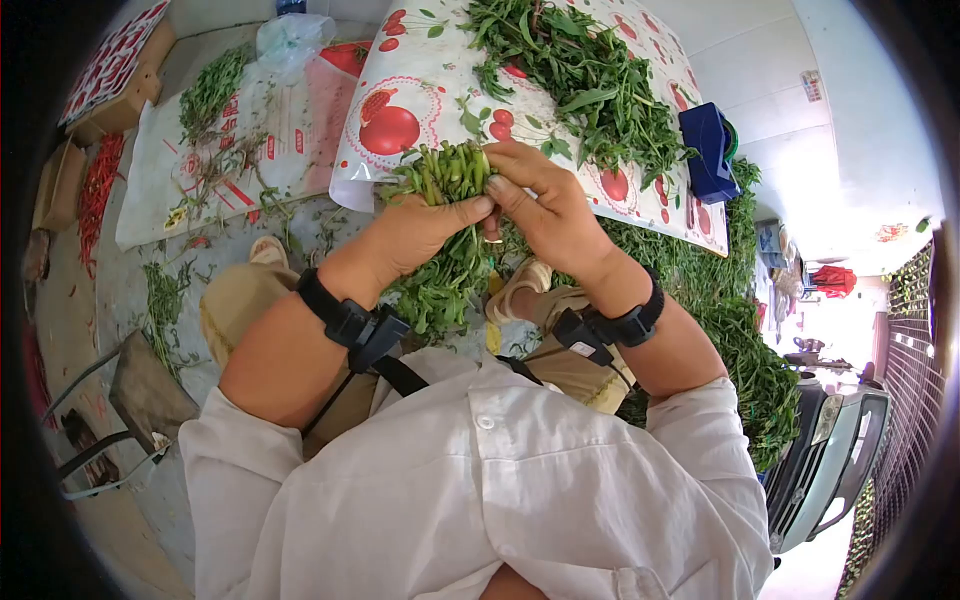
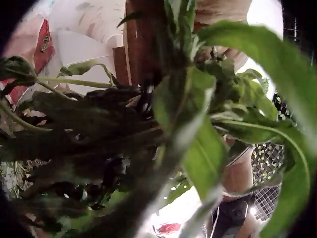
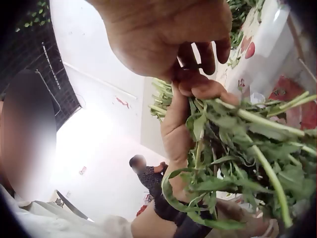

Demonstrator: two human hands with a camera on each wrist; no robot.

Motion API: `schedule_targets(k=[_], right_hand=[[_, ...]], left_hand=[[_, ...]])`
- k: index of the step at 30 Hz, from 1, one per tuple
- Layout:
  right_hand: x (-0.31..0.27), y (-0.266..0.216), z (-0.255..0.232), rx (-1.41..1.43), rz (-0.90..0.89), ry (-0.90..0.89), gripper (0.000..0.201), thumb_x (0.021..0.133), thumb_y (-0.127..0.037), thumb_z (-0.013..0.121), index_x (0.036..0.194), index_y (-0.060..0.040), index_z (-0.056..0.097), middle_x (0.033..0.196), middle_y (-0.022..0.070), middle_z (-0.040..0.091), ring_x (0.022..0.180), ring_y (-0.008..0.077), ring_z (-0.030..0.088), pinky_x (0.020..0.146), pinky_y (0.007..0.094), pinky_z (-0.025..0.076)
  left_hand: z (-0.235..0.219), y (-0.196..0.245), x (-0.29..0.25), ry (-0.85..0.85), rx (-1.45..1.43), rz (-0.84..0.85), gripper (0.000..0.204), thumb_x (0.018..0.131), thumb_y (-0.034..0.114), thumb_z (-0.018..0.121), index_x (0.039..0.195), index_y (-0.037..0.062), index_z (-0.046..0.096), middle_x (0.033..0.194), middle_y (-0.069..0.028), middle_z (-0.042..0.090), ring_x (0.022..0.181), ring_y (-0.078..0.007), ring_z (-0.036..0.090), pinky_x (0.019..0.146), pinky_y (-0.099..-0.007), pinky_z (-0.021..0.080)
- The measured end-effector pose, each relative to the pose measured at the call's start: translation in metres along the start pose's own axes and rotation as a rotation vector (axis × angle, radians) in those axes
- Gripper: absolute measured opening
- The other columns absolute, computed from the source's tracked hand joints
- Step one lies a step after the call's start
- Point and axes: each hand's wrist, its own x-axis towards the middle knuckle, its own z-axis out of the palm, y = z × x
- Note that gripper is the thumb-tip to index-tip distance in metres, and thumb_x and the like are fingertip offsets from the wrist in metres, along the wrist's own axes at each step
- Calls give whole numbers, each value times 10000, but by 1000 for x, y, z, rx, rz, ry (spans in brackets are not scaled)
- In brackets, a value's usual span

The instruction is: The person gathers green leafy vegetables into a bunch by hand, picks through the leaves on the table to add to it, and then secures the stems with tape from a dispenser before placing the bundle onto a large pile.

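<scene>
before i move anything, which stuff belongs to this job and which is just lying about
Seemingly in the job:
leafy green bunch, held between left hand and right hand
loose green pile on fruit-print white tablecloth

Apparently lying about:
dark-blue plastic box
crumpled clear plastic bag

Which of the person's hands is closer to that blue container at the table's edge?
The right hand. It is on the side of the bunch of greens towards the blue container, though not touching the container. The left hand is on the bunch's other side, farther away.
</scene>
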Motion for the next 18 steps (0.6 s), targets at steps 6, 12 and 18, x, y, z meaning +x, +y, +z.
schedule_targets(k=[6,12,18], right_hand=[[19,39,-76,-184,100,418,217,836,-134,570,1018,-32,627,906,68,629,800,119,563,727,250,444],[34,140,-192,-815,246,558,305,802,-133,518,1090,-63,591,1014,150,605,889,241,588,783,324,449],[43,167,-199,-1012,155,405,372,775,-86,464,1138,-70,543,1101,162,574,1018,322,545,861,373,430]], left_hand=[[-5,5,7,28,22,57,213,889,235,533,928,27,561,732,-13,556,703,-112,521,666,-261,436],[-4,4,10,-57,13,41,206,879,222,550,924,21,561,732,-12,551,706,-108,517,676,-267,436],[-5,-2,9,-17,-11,14,199,849,203,589,916,18,558,736,-42,562,699,-129,533,641,-271,445]])
